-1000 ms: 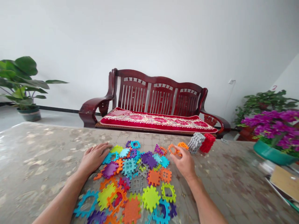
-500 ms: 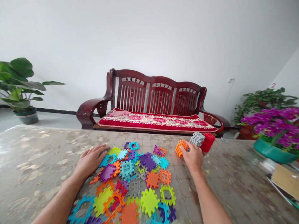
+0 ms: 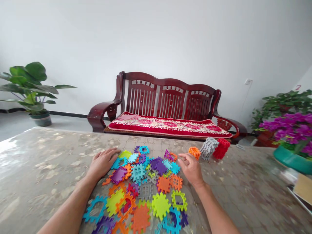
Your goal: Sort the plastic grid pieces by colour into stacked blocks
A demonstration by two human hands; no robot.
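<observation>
My left hand (image 3: 103, 162) lies flat on the table at the left edge of a heap of toothed plastic tiles, its fingers stretched out and holding nothing. A light-blue window tile (image 3: 137, 173), a purple tile (image 3: 119, 175) and a lime-green tile (image 3: 161, 206) are among the heap's pieces. To the right of the heap, my right hand (image 3: 191, 168) hovers with loosely bent fingers apart and nothing visible in them. A small orange tile (image 3: 173, 156) and a purple triangle (image 3: 167, 154) are just left of its fingertips. Behind that hand stands an orange tile stack (image 3: 194, 152), partly hidden.
A grey tile stack (image 3: 209, 148) and a red tile stack (image 3: 221, 149) stand beside the orange one. Purple flowers (image 3: 290, 131) in a teal pot (image 3: 292, 159) are at the table's right. A wooden bench (image 3: 168, 97) stands beyond the table (image 3: 60, 156).
My right hand has let go of the orange stack and moved left toward the heap. The left hand stays resting on the table. The view has shifted slightly left.
</observation>
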